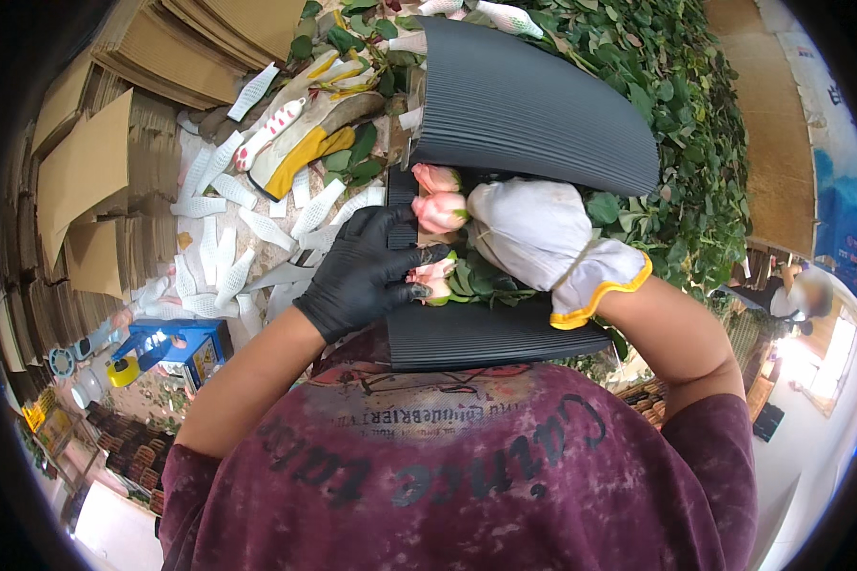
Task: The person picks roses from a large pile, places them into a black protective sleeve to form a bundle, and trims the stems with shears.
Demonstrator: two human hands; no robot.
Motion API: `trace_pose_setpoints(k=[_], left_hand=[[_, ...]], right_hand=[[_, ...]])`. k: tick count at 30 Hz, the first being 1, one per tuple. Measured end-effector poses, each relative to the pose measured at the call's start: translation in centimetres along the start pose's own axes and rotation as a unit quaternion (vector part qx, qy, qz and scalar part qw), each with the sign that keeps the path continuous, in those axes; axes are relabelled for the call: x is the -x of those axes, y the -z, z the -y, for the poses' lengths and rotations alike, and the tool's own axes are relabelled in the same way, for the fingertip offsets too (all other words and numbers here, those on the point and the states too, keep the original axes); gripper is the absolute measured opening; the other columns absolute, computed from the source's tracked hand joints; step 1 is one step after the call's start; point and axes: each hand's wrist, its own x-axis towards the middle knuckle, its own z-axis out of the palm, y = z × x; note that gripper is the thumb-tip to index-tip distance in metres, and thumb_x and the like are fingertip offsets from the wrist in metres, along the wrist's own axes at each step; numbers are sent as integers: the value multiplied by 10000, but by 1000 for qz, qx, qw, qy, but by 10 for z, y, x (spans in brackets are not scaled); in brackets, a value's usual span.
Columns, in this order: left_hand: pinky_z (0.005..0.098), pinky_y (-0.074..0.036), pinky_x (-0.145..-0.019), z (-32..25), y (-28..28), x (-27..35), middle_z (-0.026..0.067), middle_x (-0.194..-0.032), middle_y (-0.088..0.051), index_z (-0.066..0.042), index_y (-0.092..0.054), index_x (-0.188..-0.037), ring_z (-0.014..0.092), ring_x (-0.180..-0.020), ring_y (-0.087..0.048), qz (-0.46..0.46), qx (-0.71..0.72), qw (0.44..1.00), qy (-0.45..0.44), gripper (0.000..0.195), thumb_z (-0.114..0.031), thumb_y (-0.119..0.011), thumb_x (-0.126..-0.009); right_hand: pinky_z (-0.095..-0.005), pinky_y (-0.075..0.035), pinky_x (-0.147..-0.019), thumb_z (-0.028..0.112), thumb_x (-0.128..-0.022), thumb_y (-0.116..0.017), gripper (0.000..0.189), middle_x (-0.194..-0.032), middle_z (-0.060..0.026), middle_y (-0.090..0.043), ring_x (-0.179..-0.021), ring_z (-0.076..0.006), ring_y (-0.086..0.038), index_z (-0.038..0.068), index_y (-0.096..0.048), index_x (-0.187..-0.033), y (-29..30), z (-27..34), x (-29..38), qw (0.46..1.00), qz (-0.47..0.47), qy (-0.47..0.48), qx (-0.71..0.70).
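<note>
My left hand [371, 268], in a black glove, has its thumb and a finger on either side of a pink rose [434, 280]. Its other fingers reach toward two more pink roses [439, 203] just above. My right hand [532, 228] wears a white work glove with yellow trim and lies over the stems beside those two blooms; its fingertips are hidden, so its grip does not show. Green rose leaves [489, 278] spread beneath it. Black ribbed sheets curve on both sides, one above the hands [528, 107] and one below [485, 335].
White foam net sleeves [236, 275] are scattered at left, near a yellow-trimmed glove [307, 150] and a white cat-paw-shaped item [268, 135]. Cardboard stacks [86, 157] line the far left. A blue tape dispenser [178, 350] stands lower left. Leafy stems [685, 107] pile at right; another person [793, 296] is beyond.
</note>
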Motion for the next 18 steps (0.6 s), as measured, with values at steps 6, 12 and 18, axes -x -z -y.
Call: trace_pose_setpoints(k=[6,12,18], left_hand=[[515,-336,-1192,14,-2,-16,175,-1519,-505,-201,-741,-1314,401,-1394,-464,1,30,996,-89,612,-342,-868,-733],[532,-361,-1158,5,14,-14,181,-1462,-529,-207,-760,-1271,419,-1345,-487,36,-21,998,-54,608,-265,-912,-685],[466,-491,-1028,14,2,-25,135,-1330,-630,-188,-771,-1240,372,-1215,-604,20,139,987,-79,555,-122,-917,-708]], right_hand=[[-336,-560,-829,342,-1023,-555,344,-965,-93,-782,-845,-224,-735,101,-801,-1024,-6,-7,2,989,133,-66,1],[-399,-556,-789,306,-974,-583,279,-917,-68,-768,-850,-251,-734,124,-795,-985,-22,3,2,997,52,12,60],[-403,-569,-732,264,-935,-666,215,-898,-95,-743,-804,-259,-713,90,-769,-1010,-6,1,10,984,109,35,136]])
